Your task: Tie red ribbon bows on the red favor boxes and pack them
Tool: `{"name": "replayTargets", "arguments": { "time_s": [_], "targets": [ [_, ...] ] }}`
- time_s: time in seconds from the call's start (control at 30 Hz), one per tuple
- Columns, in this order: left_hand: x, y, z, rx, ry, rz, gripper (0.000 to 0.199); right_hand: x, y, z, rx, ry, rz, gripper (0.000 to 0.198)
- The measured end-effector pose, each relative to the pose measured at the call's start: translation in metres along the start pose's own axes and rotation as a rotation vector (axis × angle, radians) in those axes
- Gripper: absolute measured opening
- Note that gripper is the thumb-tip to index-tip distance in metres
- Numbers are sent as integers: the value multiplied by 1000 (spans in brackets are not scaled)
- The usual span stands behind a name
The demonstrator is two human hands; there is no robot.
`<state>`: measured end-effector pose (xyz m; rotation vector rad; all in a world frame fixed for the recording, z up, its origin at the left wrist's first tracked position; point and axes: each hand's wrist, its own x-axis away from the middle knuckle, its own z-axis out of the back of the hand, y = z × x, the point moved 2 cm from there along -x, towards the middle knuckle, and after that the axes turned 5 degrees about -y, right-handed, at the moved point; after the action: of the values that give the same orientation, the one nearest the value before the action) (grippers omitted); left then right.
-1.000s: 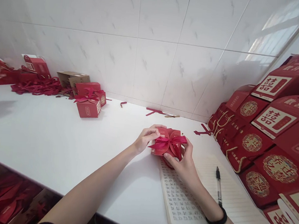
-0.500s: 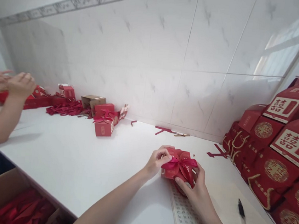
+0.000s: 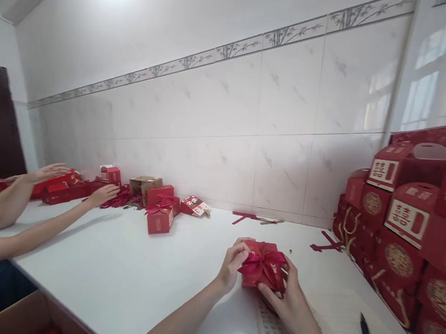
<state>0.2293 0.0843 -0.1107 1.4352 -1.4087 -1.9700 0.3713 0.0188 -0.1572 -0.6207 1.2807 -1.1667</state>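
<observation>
Between my two hands is a small red gift box (image 3: 253, 282), its top tied with a dark red ribbon bow (image 3: 264, 264). My left hand (image 3: 233, 261) grips the box's left side, thumb near the bow's left loop. On the opposite side, my right hand (image 3: 288, 288) wraps the box, with the thumb along the front edge and the other fingers behind. Both hands are closed on it. The box rests over the far end of a printed sheet (image 3: 275, 329), part of which it hides. A black-capped pen (image 3: 365, 331) lies to the right.
Stacked red boxes and bags (image 3: 400, 260) line the right side. Ribbon strips (image 3: 326, 243) lie by them. Against the wall stand red boxes (image 3: 160, 219) and an open cardboard box (image 3: 141, 186). At left, a co-worker's hand (image 3: 104, 195) reaches toward a ribbon pile (image 3: 122, 197).
The view has tilted up. My left fingers have moved from the ribbon loop to the box's side, and the bow's loops look fuller. The co-worker's hands have separated, one reaching toward the ribbon pile.
</observation>
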Motion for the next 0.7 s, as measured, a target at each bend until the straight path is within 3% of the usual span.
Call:
{"name": "replayTargets", "arguments": {
  "time_s": [0.1, 0.27, 0.37, 0.43, 0.53, 0.6, 0.63, 0.7],
  "targets": [
    [1, -1, 2, -46, 6, -26, 29, -1, -9, -1, 12, 4, 78, 77],
    [-8, -8, 11, -105, -30, -35, 30, -4, -19, -1, 41, 5, 93, 82],
    [-12, -9, 14, -124, -39, -25, 33, 1, -28, 5, 220, -26, 55, 92],
    [-13, -8, 15, -114, 2, -10, 33, 7, -49, 17, 427, -4, 136, 92],
    [-15, -10, 17, -21, 97, 96, 36, 16, -110, 57, 729, 242, 466, 64],
    [-17, -15, 18, 82, 171, 188, 40, 18, -160, 99, 887, 587, 604, 44],
    [-19, -18, 18, 133, 199, 221, 42, 18, -183, 123, 966, 757, 592, 45],
    [-20, -23, 17, 232, 230, 247, 43, 12, -216, 172, 1068, 995, 357, 68]
  ]
}}
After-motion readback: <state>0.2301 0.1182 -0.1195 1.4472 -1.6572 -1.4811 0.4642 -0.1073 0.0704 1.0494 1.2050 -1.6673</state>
